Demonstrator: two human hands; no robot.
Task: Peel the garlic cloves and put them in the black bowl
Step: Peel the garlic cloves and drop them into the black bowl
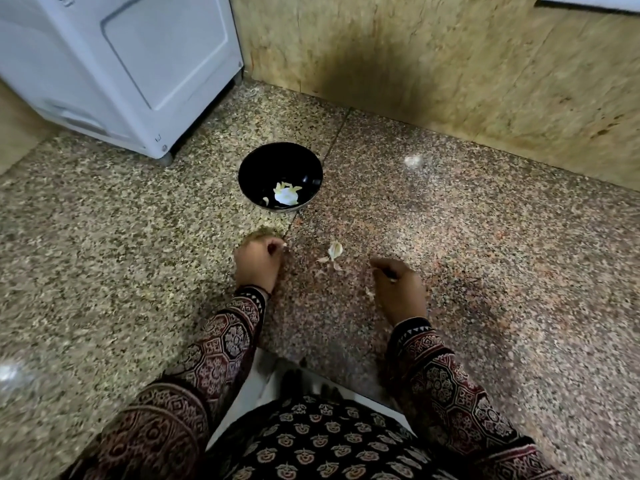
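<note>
Left hand (258, 263) curled, contents unclear; right hand (398, 289) likewise; white appliance (104, 64) cropped

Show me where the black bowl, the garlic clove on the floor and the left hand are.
black bowl (277, 164), head view, bare inner wall.
garlic clove (335, 250), head view, its middle.
left hand (258, 263), head view, its back.

Long dark maroon block-print sleeves (221, 344), white-triangle cuffs, black floral-print garment (311, 441)
</note>
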